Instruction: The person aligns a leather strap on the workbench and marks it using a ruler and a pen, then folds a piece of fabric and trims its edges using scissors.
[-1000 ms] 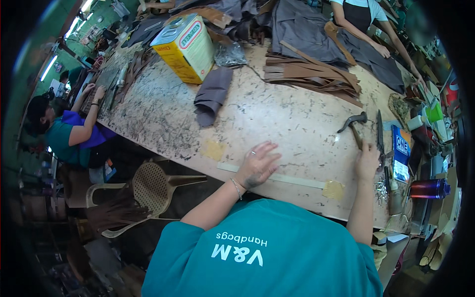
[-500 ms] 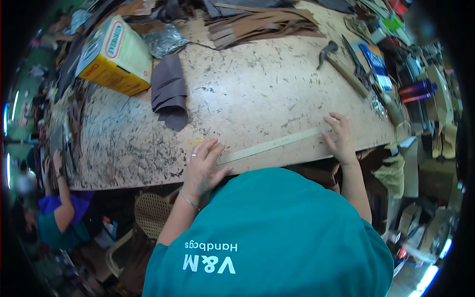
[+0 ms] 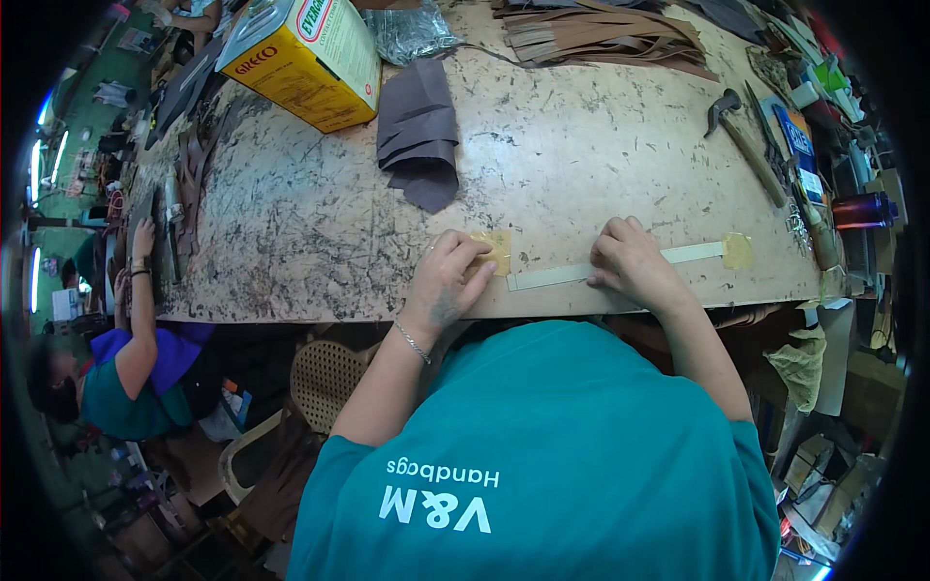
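A narrow pale green strip [image 3: 547, 277] lies along the front part of the table, slanting slightly upward to the right. At its left end is a tan, shiny tape-like patch [image 3: 499, 254], and a second tan patch [image 3: 738, 252] covers its right end. My left hand [image 3: 448, 283] rests at the left patch, fingers bent and the thumb held apart from them. Further right, my right hand [image 3: 635, 263] has its curled fingertips and thumb closed on the middle of the strip; the palm hides part of it.
Beyond the hands are a folded dark leather piece [image 3: 418, 131], a yellow-and-white can [image 3: 339, 87] and brown leather strips [image 3: 605, 41]. A hammer [image 3: 751, 150] lies at right beside a blue packet [image 3: 796, 140]. Another person [image 3: 136, 363] works at far left.
My right hand has moved from the strip's right end to its middle, uncovering the right patch. My left hand has shifted left, showing more of the left patch. The whole view has shifted.
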`<state>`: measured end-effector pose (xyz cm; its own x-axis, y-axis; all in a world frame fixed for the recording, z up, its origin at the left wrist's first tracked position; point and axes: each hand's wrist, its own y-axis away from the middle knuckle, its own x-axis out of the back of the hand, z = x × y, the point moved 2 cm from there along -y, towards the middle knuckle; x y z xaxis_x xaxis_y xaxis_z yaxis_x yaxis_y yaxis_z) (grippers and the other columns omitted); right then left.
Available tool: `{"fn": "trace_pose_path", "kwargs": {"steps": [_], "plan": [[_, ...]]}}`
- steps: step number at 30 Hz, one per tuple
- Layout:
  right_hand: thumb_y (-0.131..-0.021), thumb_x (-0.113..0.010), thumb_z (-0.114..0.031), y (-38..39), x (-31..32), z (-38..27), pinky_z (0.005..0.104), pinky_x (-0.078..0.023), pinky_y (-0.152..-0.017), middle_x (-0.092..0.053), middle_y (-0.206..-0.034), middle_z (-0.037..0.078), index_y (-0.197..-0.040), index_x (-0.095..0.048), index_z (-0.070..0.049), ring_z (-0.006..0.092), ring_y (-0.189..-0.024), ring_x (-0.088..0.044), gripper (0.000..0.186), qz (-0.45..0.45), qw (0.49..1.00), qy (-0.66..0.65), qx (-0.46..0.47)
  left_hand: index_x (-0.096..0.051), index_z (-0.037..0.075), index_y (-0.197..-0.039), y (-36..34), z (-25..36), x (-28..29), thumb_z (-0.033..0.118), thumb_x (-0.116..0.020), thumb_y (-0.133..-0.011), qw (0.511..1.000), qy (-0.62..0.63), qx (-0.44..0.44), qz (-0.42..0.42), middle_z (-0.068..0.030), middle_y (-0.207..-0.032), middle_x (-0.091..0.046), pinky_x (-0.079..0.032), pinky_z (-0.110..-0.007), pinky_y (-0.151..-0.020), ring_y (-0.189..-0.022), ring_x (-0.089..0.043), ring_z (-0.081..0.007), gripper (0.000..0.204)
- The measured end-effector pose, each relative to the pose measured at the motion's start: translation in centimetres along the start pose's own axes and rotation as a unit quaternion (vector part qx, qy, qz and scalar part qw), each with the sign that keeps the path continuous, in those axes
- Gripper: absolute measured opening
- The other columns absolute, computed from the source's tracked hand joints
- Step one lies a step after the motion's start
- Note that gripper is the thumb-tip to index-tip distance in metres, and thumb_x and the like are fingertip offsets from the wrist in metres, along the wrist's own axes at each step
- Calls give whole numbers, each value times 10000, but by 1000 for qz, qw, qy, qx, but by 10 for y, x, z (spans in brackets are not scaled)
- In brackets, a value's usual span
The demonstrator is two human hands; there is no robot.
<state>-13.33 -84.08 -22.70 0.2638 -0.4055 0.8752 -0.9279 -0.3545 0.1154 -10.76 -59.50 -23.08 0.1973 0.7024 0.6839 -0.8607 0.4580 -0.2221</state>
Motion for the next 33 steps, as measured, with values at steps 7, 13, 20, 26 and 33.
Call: {"fn": "trace_pose_path", "kwargs": {"steps": [7,13,20,26,33], "plan": [[-638,-658,-90,-5,6,-5,348,-391,-721,-512,-742,60,-764,-521,-56,239,-783,-478,189,-16,997,-78,9,-538,14,-733,-5,-1,-17,142,-600,-720,996,-42,84,-6,-105,-720,-486,-422,-315,-583,-650,-504,-237,143],[-720,-588,-44,-11,16,15,317,-419,-668,-547,-757,86,-783,-534,-26,242,-740,-509,85,-6,979,-203,34,-524,23,-706,-7,3,-19,181,-630,-690,997,-61,53,2,-112,-714,-481,-412,-331,-576,-657,-497,-261,191],[-719,-607,-87,-29,15,17,321,-436,-671,-558,-767,103,-958,-542,-33,214,-720,-536,253,-10,977,-214,17,-499,14,-674,0,22,-24,180,-648,-659,986,-114,119,-22,-132,-711,-469,-409,-367,-604,-679,-484,-302,224],[-648,-676,-145,-30,21,12,334,-430,-710,-555,-840,91,-970,-542,-63,224,-789,-540,358,-23,987,-149,56,-509,-2,-702,-5,23,-24,153,-589,-687,970,-151,179,-60,-154,-738,-484,-423,-385,-627,-693,-498,-327,176],[-634,-654,-146,-34,15,14,366,-386,-773,-534,-857,62,-966,-528,-113,251,-867,-501,357,47,990,-85,102,-512,-3,-736,-8,34,-39,169,-546,-710,949,-274,139,-68,-156,-750,-524,-465,-379,-591,-668,-550,-309,178]]}}
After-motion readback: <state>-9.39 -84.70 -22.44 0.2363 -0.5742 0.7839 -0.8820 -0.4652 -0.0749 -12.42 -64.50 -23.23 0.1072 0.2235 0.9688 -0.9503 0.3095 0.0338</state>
